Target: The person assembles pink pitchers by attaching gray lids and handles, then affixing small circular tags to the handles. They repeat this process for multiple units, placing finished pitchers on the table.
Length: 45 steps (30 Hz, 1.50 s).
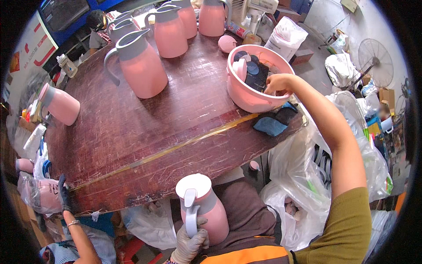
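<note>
My left hand [190, 244], in a pale glove, is wrapped round the grey handle of a pink thermos jug [214, 222] with a white lid. The jug rests against my lap, below the table's near edge. At the right, my bare right hand [278, 83] reaches over the rim of a pink bucket [252, 102]. Its fingers are bent downward inside, and their tips are hidden. In the bucket lie a dark block [256, 75], a pink round part [239, 69] and other small pieces. A blue cloth pad [269, 126] lies beside the bucket on the table corner.
Several lidless pink jugs [143, 72] stand on the dark red table [132, 132]; another jug [61, 105] is at its left edge. A co-worker's dark-gloved hand [65, 193] touches a bagged pink jug [41, 196]. Plastic bags [299, 176] hang by the right corner; a fan [375, 61] stands beyond.
</note>
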{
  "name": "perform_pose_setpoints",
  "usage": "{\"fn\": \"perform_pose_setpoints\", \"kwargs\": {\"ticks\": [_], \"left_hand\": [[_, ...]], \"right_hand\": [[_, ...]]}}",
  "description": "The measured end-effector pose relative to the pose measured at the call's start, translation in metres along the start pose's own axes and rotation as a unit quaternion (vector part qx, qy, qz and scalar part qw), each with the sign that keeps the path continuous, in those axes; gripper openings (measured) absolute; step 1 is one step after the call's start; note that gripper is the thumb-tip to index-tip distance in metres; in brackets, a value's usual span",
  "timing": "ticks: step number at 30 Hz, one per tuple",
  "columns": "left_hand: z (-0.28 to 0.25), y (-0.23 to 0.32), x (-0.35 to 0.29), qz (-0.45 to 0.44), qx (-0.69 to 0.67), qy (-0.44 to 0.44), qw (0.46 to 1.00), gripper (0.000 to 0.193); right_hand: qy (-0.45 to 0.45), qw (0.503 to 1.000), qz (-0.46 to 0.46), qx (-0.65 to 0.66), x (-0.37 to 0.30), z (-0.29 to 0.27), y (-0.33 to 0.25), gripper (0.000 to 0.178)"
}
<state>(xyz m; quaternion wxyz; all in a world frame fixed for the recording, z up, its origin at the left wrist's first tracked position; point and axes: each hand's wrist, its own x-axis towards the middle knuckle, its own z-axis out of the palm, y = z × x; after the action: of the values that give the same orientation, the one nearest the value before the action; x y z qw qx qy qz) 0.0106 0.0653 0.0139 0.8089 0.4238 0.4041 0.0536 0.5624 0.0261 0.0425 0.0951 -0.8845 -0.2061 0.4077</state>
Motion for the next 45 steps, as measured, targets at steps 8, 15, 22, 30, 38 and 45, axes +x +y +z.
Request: {"fn": "perform_pose_setpoints", "kwargs": {"ticks": [8, 15, 22, 30, 38, 45], "left_hand": [[-0.006, -0.006, 0.002, -0.004, -0.01, -0.056, 0.998, 0.047], [-0.003, -0.008, 0.002, 0.017, -0.006, -0.056, 0.998, 0.044], [0.0, -0.01, 0.002, 0.001, -0.028, -0.047, 0.998, 0.046], [0.001, -0.013, 0.003, 0.051, -0.007, -0.005, 0.999, 0.054], [-0.001, -0.009, 0.0, 0.054, -0.047, -0.054, 0.996, 0.044], [-0.003, -0.01, -0.001, 0.075, -0.002, -0.053, 0.996, 0.045]], "right_hand": [[-0.022, 0.974, -0.044, 0.22, -0.001, -0.001, 0.003, 0.044], [-0.029, 0.98, -0.136, 0.144, -0.006, 0.007, 0.005, 0.05], [-0.02, 0.992, -0.126, 0.004, -0.025, 0.024, -0.024, 0.061], [0.034, 0.993, -0.104, 0.048, -0.016, 0.022, -0.016, 0.039], [0.17, 0.975, -0.07, 0.127, -0.052, -0.029, -0.014, 0.022], [0.198, 0.942, -0.109, 0.248, -0.084, -0.066, -0.013, 0.012]]}}
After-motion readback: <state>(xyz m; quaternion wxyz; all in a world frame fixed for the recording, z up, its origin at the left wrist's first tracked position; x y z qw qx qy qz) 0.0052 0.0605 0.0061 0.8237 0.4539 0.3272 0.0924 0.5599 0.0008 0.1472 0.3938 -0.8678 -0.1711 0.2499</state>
